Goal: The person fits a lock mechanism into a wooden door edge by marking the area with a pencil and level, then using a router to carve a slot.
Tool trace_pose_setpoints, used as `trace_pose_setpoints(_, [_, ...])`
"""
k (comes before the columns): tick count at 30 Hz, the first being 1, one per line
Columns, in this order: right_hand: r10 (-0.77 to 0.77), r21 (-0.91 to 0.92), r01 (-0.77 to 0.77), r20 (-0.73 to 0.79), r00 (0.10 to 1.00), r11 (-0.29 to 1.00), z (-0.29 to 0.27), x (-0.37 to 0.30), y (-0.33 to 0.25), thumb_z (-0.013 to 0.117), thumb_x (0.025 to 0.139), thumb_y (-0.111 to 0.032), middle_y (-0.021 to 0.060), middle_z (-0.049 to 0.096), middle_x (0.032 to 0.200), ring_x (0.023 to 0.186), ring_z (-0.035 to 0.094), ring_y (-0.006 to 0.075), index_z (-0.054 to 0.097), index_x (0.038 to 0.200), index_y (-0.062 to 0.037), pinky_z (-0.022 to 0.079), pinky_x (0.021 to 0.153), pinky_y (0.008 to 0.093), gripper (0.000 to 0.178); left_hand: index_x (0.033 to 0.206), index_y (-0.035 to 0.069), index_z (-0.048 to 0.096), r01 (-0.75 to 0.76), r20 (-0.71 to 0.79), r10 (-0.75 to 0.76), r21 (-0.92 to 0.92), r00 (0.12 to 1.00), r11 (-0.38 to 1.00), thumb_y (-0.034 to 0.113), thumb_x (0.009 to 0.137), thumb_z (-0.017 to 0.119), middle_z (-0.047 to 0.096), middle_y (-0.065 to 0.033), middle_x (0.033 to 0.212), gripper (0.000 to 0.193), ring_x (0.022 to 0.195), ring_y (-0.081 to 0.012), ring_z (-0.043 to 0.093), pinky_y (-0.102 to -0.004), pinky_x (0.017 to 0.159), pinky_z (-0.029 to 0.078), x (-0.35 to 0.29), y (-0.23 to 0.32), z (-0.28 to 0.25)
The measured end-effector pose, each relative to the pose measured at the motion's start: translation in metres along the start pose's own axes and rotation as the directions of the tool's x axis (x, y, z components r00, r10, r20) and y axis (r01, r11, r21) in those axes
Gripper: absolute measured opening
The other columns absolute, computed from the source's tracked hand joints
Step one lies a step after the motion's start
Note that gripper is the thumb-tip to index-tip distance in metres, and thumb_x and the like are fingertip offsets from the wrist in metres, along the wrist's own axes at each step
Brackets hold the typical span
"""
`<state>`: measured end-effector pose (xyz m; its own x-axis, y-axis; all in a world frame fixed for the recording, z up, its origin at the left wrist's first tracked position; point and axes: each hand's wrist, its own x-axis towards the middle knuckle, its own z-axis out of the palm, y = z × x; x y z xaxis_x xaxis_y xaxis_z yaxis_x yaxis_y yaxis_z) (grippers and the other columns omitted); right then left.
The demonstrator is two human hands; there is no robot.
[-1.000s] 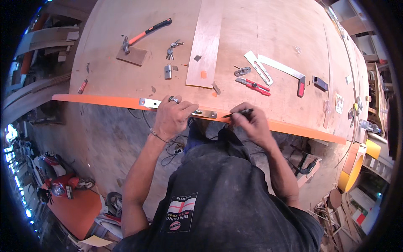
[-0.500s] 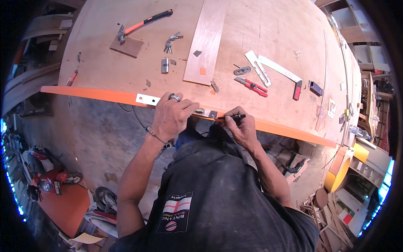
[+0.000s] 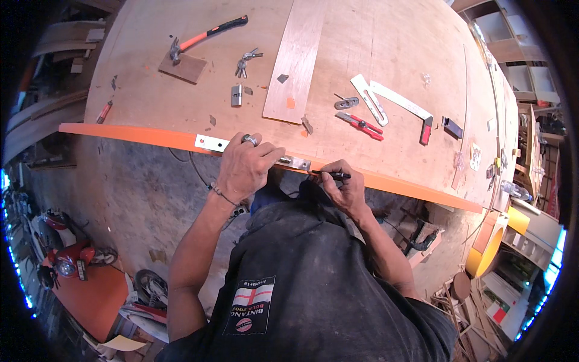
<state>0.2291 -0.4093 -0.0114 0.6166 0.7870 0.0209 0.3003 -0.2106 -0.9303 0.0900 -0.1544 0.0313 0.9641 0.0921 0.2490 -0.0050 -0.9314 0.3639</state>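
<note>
A long orange-edged board (image 3: pixel 410 188) runs along the near side of the workbench. Lying on that edge is a metal lock faceplate (image 3: pixel 209 143), its middle covered by my left hand (image 3: pixel 246 166). The fingers of this hand are bent over the plate and press it to the edge. My right hand (image 3: pixel 344 189) pinches a black pen (image 3: pixel 336 175), its tip pointing left beside the plate's right end. A lock cylinder (image 3: pixel 237 95) stands on the bench beyond my left hand, with a bunch of keys (image 3: pixel 246 63) behind it.
Farther left, a claw hammer (image 3: pixel 205 39) rests on a small wood block (image 3: pixel 183 67). A red utility knife (image 3: pixel 360 125), a sliding bevel (image 3: pixel 368 99) and a try square (image 3: pixel 403 105) lie to the right. A wooden strip (image 3: pixel 295 57) crosses the bench. Below left stands a red motorbike (image 3: pixel 66 263).
My right hand has shifted slightly down and left with the pen, whose tip has moved from the plate's end to just below it. My left hand stays on the plate.
</note>
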Motion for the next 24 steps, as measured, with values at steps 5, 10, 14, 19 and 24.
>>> trace_pose_setpoints(5, [-0.009,0.022,0.009,-0.008,1.0,1.0,0.003,-0.001,0.003,0.073,0.101,-0.009,0.0059,0.07,0.08,0.069,0.067,0.0099,0.07,0.106,-0.0013,0.054,0.063,0.0272,0.009,0.113,0.015,0.082,-0.001,0.0,0.001,0.005,1.0,1.0,0.003,0.076,0.075,0.078,0.0032,0.097,0.039,0.084,-0.0215,0.065,-0.0382,0.079,0.048,-0.002,-0.001,0.003])
trace_pose_setpoints(10, [0.004,0.058,-0.002,-0.031,1.0,0.998,0.002,-0.003,0.005,0.072,0.102,-0.008,0.006,0.072,0.084,0.073,0.067,0.01,0.069,0.105,-0.0015,0.054,0.066,0.0264,0.008,0.117,0.017,0.081,-0.008,0.045,0.007,0.026,0.999,1.0,0.005,0.076,0.077,0.078,0.0048,0.099,0.043,0.086,-0.0206,0.065,-0.0384,0.08,0.048,0.0,-0.001,0.001])
trace_pose_setpoints(14, [0.134,0.361,-0.067,-0.163,0.977,0.93,0.0,-0.005,0.006,0.066,0.107,-0.009,0.0071,0.073,0.089,0.076,0.068,0.0115,0.065,0.111,-0.0016,0.056,0.069,0.0271,0.009,0.112,0.015,0.079,-0.027,0.049,0.026,0.033,0.998,0.999,0.01,0.086,0.069,0.076,0.0013,0.096,0.028,0.091,-0.0215,0.068,-0.0393,0.083,0.049,0.0,-0.002,-0.002])
trace_pose_setpoints(19, [0.24,0.536,-0.05,-0.293,0.926,0.843,0.003,0.002,0.0,0.063,0.111,-0.013,0.0085,0.073,0.09,0.075,0.067,0.0119,0.06,0.115,-0.0004,0.058,0.069,0.0282,0.013,0.113,0.015,0.078,-0.057,0.048,0.053,0.083,0.997,0.995,0.011,0.085,0.069,0.076,0.0023,0.097,0.029,0.091,-0.0211,0.068,-0.0392,0.084,0.048,0.001,0.0,-0.006])
trace_pose_setpoints(24, [0.213,0.481,-0.038,-0.315,0.925,0.876,0.008,0.001,0.003,0.064,0.11,-0.01,0.0081,0.073,0.091,0.077,0.069,0.0114,0.062,0.116,0.0007,0.059,0.069,0.0279,0.013,0.111,0.015,0.076,-0.046,0.061,0.04,0.099,0.997,0.994,0.007,0.081,0.074,0.074,0.003,0.097,0.032,0.087,-0.0214,0.066,-0.0402,0.082,0.047,0.0,0.0,-0.006])
